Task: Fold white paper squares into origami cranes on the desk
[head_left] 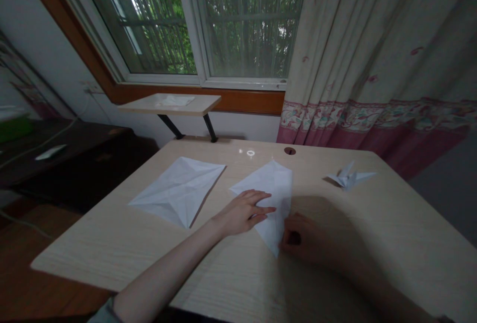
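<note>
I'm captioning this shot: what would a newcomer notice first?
A white paper sheet lies mid-table under the left hand, with the right hand at its near corner. A creased white sheet lies to its left, and a small folded paper crane sits toward the far right of the table.

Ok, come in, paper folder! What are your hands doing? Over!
Left hand flat on white paper. Right hand at its bottom corner. Origami crane off to the right.

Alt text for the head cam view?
The left hand lies on a creased white paper sheet on a pale wood-grain desk, the right hand at its lower tip. Another creased sheet and an origami crane flank it.
</note>
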`<state>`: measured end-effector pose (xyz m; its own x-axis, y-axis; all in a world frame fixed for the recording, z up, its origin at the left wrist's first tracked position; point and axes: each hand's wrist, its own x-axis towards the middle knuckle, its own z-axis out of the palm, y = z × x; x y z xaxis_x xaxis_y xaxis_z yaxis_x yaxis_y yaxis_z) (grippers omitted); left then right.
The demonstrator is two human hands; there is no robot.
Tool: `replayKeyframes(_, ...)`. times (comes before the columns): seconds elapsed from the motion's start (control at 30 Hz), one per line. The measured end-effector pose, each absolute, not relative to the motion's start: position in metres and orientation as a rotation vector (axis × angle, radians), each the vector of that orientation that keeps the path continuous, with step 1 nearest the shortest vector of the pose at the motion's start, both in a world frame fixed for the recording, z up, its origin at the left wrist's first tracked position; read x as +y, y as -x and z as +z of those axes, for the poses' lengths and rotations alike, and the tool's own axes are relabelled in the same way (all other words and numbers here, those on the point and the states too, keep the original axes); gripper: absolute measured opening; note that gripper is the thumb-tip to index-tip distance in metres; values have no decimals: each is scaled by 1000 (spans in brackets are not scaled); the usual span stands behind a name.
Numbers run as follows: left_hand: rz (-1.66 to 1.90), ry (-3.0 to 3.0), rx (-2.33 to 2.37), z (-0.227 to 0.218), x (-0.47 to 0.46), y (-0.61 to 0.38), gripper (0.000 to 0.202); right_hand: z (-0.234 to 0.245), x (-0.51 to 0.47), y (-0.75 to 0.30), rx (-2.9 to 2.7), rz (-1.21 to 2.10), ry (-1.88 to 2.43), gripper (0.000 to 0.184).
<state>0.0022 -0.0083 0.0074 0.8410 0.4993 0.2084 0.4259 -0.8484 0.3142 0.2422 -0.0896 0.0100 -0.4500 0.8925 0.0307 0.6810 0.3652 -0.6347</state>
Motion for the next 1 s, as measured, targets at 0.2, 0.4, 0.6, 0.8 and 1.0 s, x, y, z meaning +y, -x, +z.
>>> replayKeyframes(0.2, 405, -2751, 701, 9, -8, -2, 34, 12, -92, -239, -2264, 851, 1375, 10)
replayKeyframes(0.4, 425, -2746, 699, 8, -8, -3, 34, 9, -93, -239, -2258, 893, 1365, 10)
replayKeyframes(0.6, 434, -2749, 701, 7, -8, -3, 34, 8, -94, -237, -2271, 932, 1324, 14)
replayKeyframes(0.8, 417, -2753, 706, 9, -9, -2, 34, 12, -93, -239, -2258, 987, 1334, 14)
replayKeyframes(1.0, 439, -2776, 681, 9, -10, -3, 35, 1, -89, -243, -2153, 909, 1240, 5)
